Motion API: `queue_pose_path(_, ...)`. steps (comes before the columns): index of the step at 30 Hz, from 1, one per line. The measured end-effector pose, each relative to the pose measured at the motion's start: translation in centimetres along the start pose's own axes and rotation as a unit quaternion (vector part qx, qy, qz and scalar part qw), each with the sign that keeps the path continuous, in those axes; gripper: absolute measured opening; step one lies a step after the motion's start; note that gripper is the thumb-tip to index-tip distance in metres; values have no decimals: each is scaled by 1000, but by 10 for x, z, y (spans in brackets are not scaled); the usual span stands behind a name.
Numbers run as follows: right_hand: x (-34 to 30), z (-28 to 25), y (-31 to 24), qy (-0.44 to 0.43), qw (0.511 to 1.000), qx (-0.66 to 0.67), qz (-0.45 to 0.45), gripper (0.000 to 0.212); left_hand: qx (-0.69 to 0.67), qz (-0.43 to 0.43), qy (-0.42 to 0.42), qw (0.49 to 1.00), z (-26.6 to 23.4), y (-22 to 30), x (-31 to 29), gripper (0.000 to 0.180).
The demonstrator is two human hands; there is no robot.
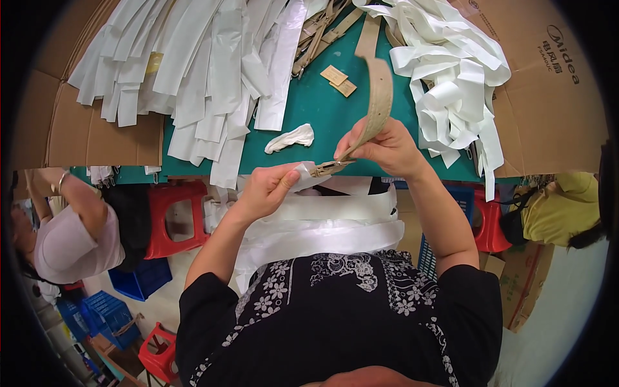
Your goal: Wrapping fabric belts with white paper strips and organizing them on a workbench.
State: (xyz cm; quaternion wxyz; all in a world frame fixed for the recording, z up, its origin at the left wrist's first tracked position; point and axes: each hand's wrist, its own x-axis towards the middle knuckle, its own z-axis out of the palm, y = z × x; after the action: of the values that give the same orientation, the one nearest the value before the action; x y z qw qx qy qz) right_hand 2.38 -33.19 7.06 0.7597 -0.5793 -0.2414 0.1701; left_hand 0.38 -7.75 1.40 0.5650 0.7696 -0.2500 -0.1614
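A beige belt [379, 90] is held in front of me, just over the near edge of the green table [322, 109]. My right hand [390, 149] pinches its strap close to the buckle [329, 168], and the rest of the strap arches up and away toward the far side. At the buckle end, my left hand [265, 190] is closed with a piece of white wrapping paper [305, 175] under its thumb. The fingers hide how much of the belt end lies in that grip.
White paper strips [193, 84] fan across the left; tangled white strips [451, 84] heap at the right. Between them lie more beige belts [322, 32], tan tags [338, 80] and a crumpled white cloth [290, 138]. Cardboard [548, 97] borders the table. Two other people sit at either side.
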Motion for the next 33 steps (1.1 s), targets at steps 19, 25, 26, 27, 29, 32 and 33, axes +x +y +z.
queue_pose_path(19, 5, 28, 39, 131, 990, -41, 25, 23, -145, -81, -74, 983, -8, -12, 2, 32)
queue_pose_path(25, 11, 41, 33, 258, 945, -118, 163, 19, 0, -88, 87, 992, 7, 6, 5, 31)
queue_pose_path(26, 10, 45, 33, 204, 952, -115, 197, 19, 1, -88, 87, 992, 8, 8, 6, 31)
queue_pose_path(27, 8, 49, 33, 148, 955, -112, 230, 19, 6, -89, 74, 993, 8, 10, 9, 31)
queue_pose_path(29, 5, 51, 39, 118, 958, -128, 230, 18, 13, -90, 61, 994, 7, 10, 9, 31)
queue_pose_path(32, 4, 46, 47, 217, 940, 65, 254, 17, -62, -62, 50, 995, 2, -2, 4, 29)
queue_pose_path(33, 3, 44, 50, 217, 940, 66, 255, 17, -147, -107, 55, 982, 0, -5, 2, 28)
